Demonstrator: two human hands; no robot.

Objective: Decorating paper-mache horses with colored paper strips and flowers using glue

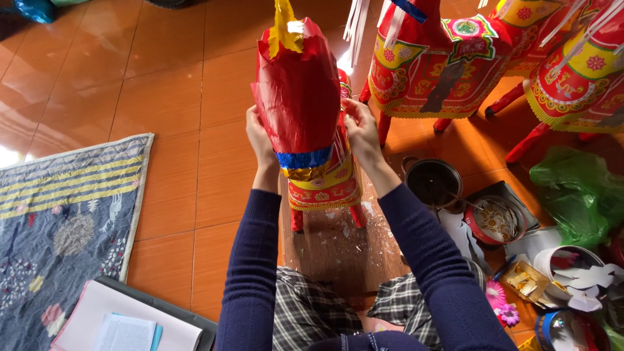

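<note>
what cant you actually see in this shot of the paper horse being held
Head view only:
- Front of the red paper horse: faces away from the camera.
- Left hand and right hand: fingertips hidden behind the horse.
- Finished paper horses: cut off by the top edge.
- Dark pot: contents too dark to tell.

One head-worn camera looks steeply down and forward over both raised hands, close to them, the tiled floor point(169, 104) beyond.
</note>
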